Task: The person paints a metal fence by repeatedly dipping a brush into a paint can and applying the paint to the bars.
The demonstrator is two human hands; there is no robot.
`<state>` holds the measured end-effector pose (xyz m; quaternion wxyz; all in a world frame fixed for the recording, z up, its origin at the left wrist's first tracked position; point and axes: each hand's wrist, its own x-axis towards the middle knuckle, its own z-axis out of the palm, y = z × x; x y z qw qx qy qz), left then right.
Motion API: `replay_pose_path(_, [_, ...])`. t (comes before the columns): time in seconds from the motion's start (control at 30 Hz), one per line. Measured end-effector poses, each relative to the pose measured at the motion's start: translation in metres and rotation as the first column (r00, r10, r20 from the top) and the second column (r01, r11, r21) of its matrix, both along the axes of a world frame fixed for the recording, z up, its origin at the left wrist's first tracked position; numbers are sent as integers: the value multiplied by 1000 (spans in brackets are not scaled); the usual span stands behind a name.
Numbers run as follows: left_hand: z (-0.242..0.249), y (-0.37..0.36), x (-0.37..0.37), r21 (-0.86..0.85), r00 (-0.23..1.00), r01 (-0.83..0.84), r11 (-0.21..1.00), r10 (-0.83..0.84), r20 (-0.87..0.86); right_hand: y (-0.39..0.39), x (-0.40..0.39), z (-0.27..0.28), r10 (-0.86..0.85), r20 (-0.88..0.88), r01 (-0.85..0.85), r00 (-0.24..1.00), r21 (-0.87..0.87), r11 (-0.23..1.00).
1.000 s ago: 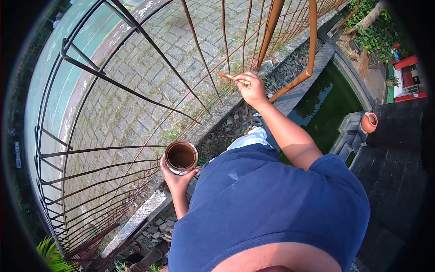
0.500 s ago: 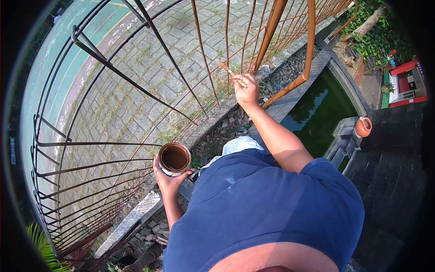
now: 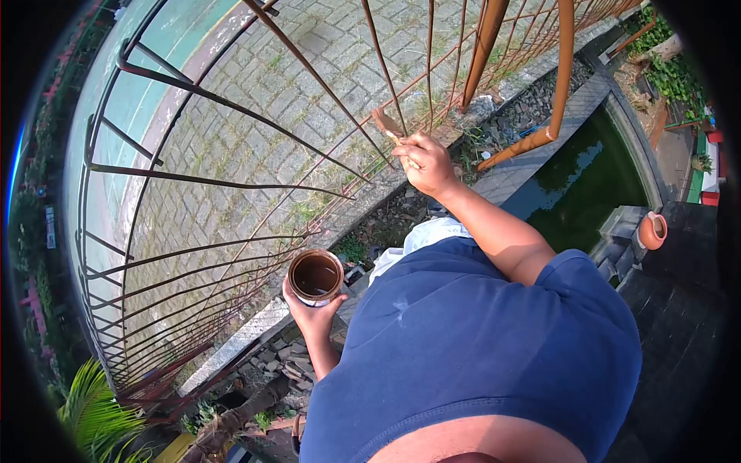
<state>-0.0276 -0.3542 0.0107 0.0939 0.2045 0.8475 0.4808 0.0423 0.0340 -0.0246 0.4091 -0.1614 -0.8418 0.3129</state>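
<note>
My left hand (image 3: 312,315) is wrapped around a can of brown paint (image 3: 316,276), its open top facing up and streaks of paint around the rim. In my right hand (image 3: 429,165) is a paintbrush (image 3: 386,123), gripped by its pale, paint-marked handle. The brush's brown head points up and left, overlapping the lower part of a thin fence bar (image 3: 384,65). The metal fence (image 3: 255,189) curves around in front of both hands, with dark bars on the left and orange-brown ones on the right.
A thick orange-brown post (image 3: 486,50) and a bent tube (image 3: 563,77) stand right of the brush. Beyond the fence lies grassy paving (image 3: 262,139). A pond with green water (image 3: 579,185), a clay pot (image 3: 652,231) and loose stones (image 3: 297,363) are on my side.
The view has shifted, so the scene sits further right. The brush has moved left relative to the fence bars and turned to show more of its flat side. The can remains in my left hand.
</note>
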Motion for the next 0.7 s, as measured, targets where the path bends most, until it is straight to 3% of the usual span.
replay_pose_path(0.03, [2, 6, 3, -21, 1000, -15, 1000, 15, -15, -3, 4, 6, 93, -20, -95, 995, -149, 984])
replay_pose_path(0.1, [9, 21, 13, 15, 997, -59, 998, 59, 48, -5, 9, 3, 167, -99, -184, 981, -198, 963])
replay_pose_path(0.23, [9, 33, 38, 28, 989, -136, 990, 134, 65, 10, 18, -1, 126, -143, -168, 982, -340, 925])
replay_pose_path(0.33, [8, 41, 52, 5, 989, -135, 991, 134, 63, 29, 15, 2, -4, -196, -74, 981, -389, 918])
replay_pose_path(0.43, [6, 40, 63, -32, 990, -132, 991, 134, 45, 41, 5, -4, -116, -213, -19, 970, -541, 841])
replay_pose_path(0.53, [9, 43, 64, 39, 987, -135, 990, 130, 98, 40, -12, -8, -102, -223, -77, 969, -671, 738])
replay_pose_path(0.63, [11, 38, 59, 56, 989, -127, 990, 123, 82, 42, -18, 2, -100, -201, 6, 974, -423, 906])
replay_pose_path(0.7, [5, 27, 50, 101, 993, -113, 989, 109, 42, 43, -12, 14, -139, -259, -26, 956, -544, 839])
